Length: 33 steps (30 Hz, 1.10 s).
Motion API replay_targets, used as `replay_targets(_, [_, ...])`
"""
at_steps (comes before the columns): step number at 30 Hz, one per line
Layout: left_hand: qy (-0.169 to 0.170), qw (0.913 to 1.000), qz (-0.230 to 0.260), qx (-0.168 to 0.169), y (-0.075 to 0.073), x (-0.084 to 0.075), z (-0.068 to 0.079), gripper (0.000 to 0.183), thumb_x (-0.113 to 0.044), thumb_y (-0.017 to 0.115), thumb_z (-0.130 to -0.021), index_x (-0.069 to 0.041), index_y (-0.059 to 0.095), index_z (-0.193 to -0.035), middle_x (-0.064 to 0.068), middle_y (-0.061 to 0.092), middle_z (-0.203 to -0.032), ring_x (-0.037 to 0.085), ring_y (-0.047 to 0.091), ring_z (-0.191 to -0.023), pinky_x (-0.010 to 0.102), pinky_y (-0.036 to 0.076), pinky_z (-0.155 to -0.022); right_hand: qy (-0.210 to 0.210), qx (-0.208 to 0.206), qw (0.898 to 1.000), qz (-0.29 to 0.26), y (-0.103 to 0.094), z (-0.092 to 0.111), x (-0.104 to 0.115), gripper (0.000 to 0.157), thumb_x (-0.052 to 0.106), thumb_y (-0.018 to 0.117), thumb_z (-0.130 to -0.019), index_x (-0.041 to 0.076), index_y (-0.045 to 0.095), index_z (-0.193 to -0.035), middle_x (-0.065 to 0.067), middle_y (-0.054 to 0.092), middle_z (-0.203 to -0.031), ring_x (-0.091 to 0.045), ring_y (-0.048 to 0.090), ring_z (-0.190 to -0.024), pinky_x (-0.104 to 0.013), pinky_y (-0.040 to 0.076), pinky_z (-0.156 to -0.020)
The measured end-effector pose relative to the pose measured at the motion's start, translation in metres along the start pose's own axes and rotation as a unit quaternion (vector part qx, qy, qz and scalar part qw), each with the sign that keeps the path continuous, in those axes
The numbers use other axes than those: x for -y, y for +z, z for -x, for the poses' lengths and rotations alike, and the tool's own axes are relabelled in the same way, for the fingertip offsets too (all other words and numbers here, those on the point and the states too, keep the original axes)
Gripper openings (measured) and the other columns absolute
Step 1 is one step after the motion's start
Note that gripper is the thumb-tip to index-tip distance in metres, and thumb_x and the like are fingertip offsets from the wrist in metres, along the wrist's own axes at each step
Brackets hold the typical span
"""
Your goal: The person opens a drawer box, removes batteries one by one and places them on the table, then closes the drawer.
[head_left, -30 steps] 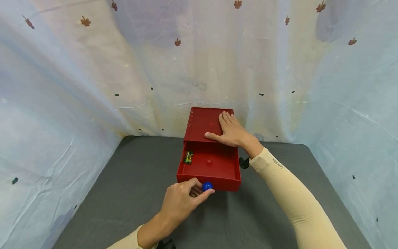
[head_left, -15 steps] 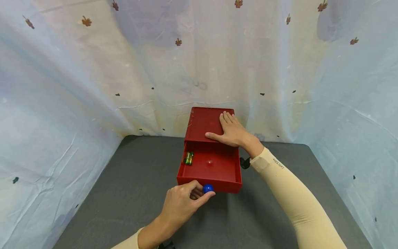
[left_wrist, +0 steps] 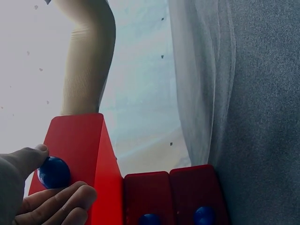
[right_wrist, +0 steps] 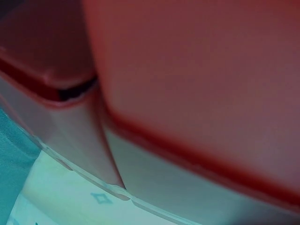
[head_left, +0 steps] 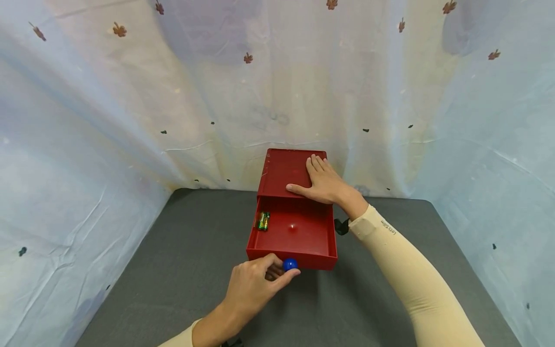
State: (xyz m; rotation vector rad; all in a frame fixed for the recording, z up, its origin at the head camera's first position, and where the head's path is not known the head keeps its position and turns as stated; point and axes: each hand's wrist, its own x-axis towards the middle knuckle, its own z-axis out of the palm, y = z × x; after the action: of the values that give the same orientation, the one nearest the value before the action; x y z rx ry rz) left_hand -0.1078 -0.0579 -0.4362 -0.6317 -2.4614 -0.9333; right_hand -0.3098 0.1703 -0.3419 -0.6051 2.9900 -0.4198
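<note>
A red drawer [head_left: 291, 262] stands pulled out from a red drawer cabinet [head_left: 284, 168]. Its round blue knob [head_left: 290, 264] is pinched between the thumb and fingers of my left hand [head_left: 253, 284]; the left wrist view shows the knob [left_wrist: 54, 172] between thumb and fingertips. Two green-and-gold batteries [head_left: 263, 221] lie side by side at the left inside the drawer. My right hand [head_left: 322, 182] rests flat on the cabinet's top with its fingers extended. The right wrist view holds blurred red cabinet surfaces [right_wrist: 197, 84], with no hand visible.
Two more red drawers with blue knobs, a middle one [left_wrist: 147, 194] and a bottom one [left_wrist: 192, 187], show closed in the left wrist view. The cabinet stands on a dark grey table [head_left: 195, 270]. Pale patterned cloth [head_left: 282, 96] hangs behind and at both sides.
The drawer has slid slightly farther out toward me, with my left hand on its knob. My right hand has stayed in place on the cabinet's top.
</note>
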Motion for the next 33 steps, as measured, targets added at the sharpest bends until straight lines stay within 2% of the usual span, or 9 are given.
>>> replay_targets(4, [0.007, 1.0, -0.001, -0.004, 0.0002, -0.0005, 0.0016, 0.032, -0.046, 0.09, -0.088, -0.019, 0.072, -0.085, -0.011, 0.076, -0.079, -0.01, 0.064, -0.064, 0.012, 0.053, -0.061, -0.001, -0.001, 1.0, -0.001, -0.0001, -0.0002, 0.0004, 0.117, 0.08, 0.048, -0.097, -0.001, 0.007, -0.17, -0.02, 0.004, -0.179, -0.035, 0.0, -0.167, -0.048, -0.001, -0.133])
replay_targets(11, [0.01, 0.9999, -0.003, -0.005, -0.0013, -0.0018, 0.0038, 0.036, -0.053, 0.085, -0.09, -0.02, 0.072, -0.085, -0.014, 0.075, -0.078, -0.012, 0.062, -0.064, 0.01, 0.051, -0.06, 0.002, 0.002, 1.0, 0.001, -0.0005, -0.0013, 0.0008, 0.116, 0.08, 0.048, -0.097, -0.001, 0.007, -0.17, -0.02, 0.004, -0.179, -0.035, -0.001, -0.167, -0.048, -0.001, -0.133])
replay_targets(26, [0.018, 0.9998, 0.003, -0.002, -0.0017, -0.0017, 0.0089, 0.035, -0.052, 0.085, -0.09, -0.02, 0.071, -0.086, -0.014, 0.075, -0.079, -0.011, 0.064, -0.065, 0.014, 0.054, -0.06, -0.002, 0.001, 1.0, 0.003, 0.0004, -0.0017, -0.0016, 0.116, 0.08, 0.046, -0.098, -0.001, 0.007, -0.17, -0.02, 0.003, -0.179, -0.035, -0.001, -0.167, -0.048, -0.001, -0.133])
replay_targets(33, [0.03, 0.9995, -0.009, -0.004, 0.0001, -0.0008, 0.01, 0.035, -0.05, 0.088, -0.088, -0.02, 0.072, -0.086, -0.013, 0.075, -0.08, -0.009, 0.065, -0.065, 0.011, 0.052, -0.061, -0.002, 0.0, 1.0, 0.0, 0.0006, -0.0021, -0.0022, 0.116, 0.08, 0.046, -0.098, -0.001, 0.007, -0.17, -0.02, 0.003, -0.179, -0.035, -0.001, -0.167, -0.048, -0.001, -0.133])
